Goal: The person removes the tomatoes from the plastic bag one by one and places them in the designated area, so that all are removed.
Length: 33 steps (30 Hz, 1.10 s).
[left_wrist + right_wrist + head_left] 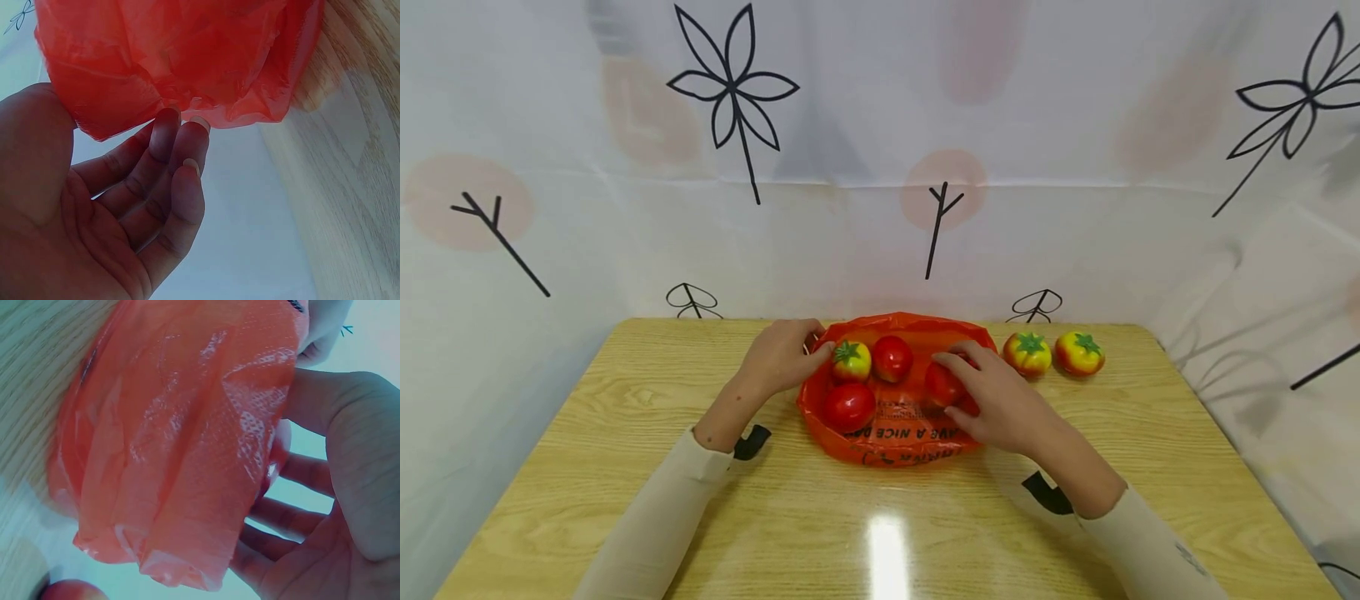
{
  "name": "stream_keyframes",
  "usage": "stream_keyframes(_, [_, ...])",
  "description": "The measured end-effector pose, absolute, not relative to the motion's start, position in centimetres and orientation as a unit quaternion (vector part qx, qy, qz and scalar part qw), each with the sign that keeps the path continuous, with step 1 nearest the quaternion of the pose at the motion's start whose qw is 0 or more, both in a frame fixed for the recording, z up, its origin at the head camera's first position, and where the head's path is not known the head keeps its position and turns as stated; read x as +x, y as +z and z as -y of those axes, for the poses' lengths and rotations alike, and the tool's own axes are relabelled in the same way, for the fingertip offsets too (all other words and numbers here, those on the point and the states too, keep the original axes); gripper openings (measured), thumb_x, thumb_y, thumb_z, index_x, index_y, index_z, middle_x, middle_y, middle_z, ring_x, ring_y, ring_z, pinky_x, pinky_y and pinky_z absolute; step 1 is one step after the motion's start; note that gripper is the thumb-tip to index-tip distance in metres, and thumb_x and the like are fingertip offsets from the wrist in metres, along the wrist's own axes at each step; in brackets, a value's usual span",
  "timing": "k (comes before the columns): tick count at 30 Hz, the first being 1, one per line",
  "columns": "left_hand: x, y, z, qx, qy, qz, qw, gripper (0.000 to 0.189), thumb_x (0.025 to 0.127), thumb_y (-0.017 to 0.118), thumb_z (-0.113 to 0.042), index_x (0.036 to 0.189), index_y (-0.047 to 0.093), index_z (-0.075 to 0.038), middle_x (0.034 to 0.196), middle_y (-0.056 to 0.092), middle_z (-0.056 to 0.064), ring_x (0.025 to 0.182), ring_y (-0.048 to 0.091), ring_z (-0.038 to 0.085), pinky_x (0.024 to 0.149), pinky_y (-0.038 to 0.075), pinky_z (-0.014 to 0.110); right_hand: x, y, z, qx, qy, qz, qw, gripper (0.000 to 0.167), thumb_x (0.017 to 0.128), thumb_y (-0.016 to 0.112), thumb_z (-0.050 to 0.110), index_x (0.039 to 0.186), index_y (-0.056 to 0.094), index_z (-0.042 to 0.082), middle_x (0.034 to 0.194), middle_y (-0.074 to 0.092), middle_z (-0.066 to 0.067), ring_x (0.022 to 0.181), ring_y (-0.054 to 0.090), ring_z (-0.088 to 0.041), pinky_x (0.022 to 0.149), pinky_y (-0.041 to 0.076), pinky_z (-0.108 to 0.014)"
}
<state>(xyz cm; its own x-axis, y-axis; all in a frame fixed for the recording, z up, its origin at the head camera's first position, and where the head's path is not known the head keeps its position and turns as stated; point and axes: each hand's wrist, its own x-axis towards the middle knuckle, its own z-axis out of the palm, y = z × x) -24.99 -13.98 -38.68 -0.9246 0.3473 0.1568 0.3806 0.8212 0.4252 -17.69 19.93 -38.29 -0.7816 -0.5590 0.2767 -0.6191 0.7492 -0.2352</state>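
A red plastic bag (880,454) with black lettering lies spread wide at the table's far middle. In it sit a yellow-and-red toy tomato (852,361) with a green leaf top and red toy tomatoes, one at the back (892,359) and one at the front left (850,407). My left hand (782,354) holds the bag's left rim, its curled fingertips against the plastic in the left wrist view. Inside the bag's right side, my right hand (1000,400) grips another red toy tomato (942,383), partly hidden by the fingers. In the right wrist view, bag plastic (181,444) covers much of it.
Two yellow-and-red toy tomatoes (1027,355) (1079,354) stand on the wooden table (880,533), right of the bag. A patterned white cloth (850,233) hangs behind the table's far edge.
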Motion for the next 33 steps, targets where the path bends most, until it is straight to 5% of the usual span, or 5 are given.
stream_keyframes(20, [-24.9,-38.6,13.9,-0.193,-0.23,0.953,0.035,0.027,0.101,0.065,-0.032,0.108,0.074,-0.007,0.087,0.07,0.003,0.07,0.058,0.019,0.061,0.05,0.032,-16.0,-36.5,-22.3,0.295,0.175,0.931,0.121,0.066,0.088,0.083,0.018,0.148,0.056,0.008,0.145,0.053,-0.014,0.128,0.057,-0.037,0.103,0.054,-0.056])
stream_keyframes(33, [-24.9,-38.7,14.0,-0.198,-0.23,0.952,0.036,0.027,0.101,0.065,-0.031,0.108,0.074,-0.007,0.087,0.07,0.003,0.07,0.059,0.02,0.061,0.051,0.031,-15.4,-35.2,-24.5,0.311,0.168,0.917,0.185,0.068,0.083,0.085,0.012,0.143,0.057,0.002,0.142,0.054,-0.018,0.123,0.057,-0.038,0.089,0.061,-0.053])
